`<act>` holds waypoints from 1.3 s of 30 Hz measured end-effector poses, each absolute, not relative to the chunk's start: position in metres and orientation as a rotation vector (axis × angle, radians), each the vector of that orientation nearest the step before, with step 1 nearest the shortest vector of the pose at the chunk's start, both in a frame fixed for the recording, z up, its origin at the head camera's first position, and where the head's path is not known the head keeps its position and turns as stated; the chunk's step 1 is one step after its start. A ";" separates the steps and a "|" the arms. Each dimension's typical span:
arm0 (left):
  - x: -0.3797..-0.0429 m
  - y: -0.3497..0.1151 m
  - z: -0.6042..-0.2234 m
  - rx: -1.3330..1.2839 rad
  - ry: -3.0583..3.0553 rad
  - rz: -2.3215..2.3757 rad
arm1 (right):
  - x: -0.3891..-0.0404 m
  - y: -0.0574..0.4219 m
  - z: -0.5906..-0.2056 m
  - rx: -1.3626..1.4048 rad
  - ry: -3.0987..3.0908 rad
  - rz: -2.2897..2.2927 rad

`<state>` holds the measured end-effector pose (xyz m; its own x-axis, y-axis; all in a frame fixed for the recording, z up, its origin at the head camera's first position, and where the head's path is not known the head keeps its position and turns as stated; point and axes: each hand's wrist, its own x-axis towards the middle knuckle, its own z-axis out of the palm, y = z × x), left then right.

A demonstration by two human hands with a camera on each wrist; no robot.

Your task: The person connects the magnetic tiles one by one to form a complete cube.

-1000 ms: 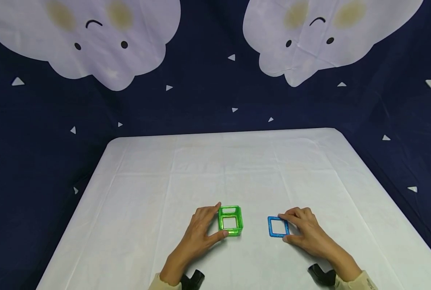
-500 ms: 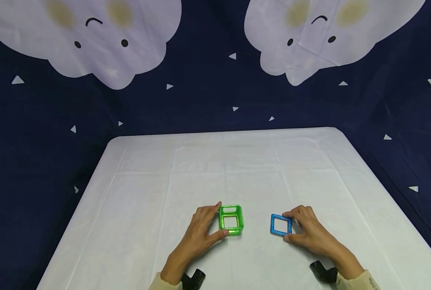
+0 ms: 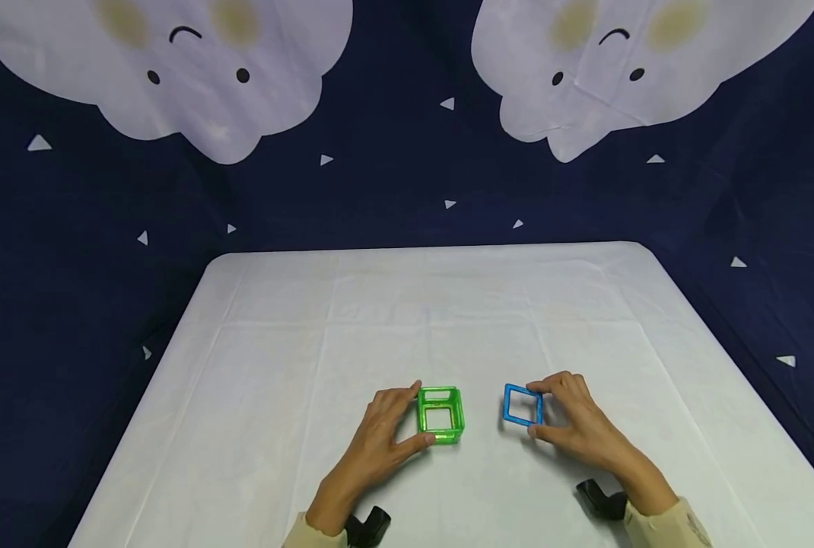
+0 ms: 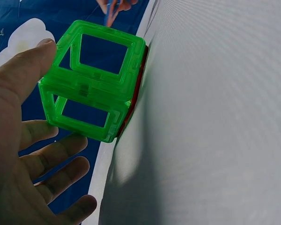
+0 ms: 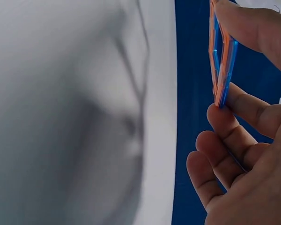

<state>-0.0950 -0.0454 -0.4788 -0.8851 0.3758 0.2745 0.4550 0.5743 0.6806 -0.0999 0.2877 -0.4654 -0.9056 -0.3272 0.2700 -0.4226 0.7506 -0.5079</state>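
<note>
My left hand [image 3: 379, 434] holds a green cube of magnetic tiles [image 3: 444, 437] on the white table, thumb at its near side and a finger at its far side. In the left wrist view the cube [image 4: 100, 86] shows open square windows and a red tile [image 4: 139, 84] along its underside. To the right, my right hand [image 3: 581, 426] pinches a blue square magnetic tile [image 3: 506, 402] between thumb and fingers, lifted off the table. In the right wrist view this tile [image 5: 230, 61] appears nearly edge-on, with orange along its other face.
A white cloth covers the table [image 3: 379, 304], its far edge against a dark blue curtain [image 3: 379, 205] printed with clouds and small triangles. Black wrist mounts [image 3: 369, 525] sit under both wrists.
My right hand has raised the blue tile off the table and moved it slightly away from me; its shadow now lies apart. The left hand keeps its hold on the green cube.
</note>
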 end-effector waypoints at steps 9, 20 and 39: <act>-0.098 -0.045 -0.479 -0.734 -2.685 -1.185 | -0.109 0.271 -0.450 0.620 -2.772 0.979; -0.100 -0.046 -0.479 -0.725 -2.680 -1.176 | -0.118 0.239 -0.439 0.736 -2.752 1.043; -0.096 -0.048 -0.478 -0.707 -2.719 -1.190 | -0.125 0.193 -0.440 0.975 -2.736 1.075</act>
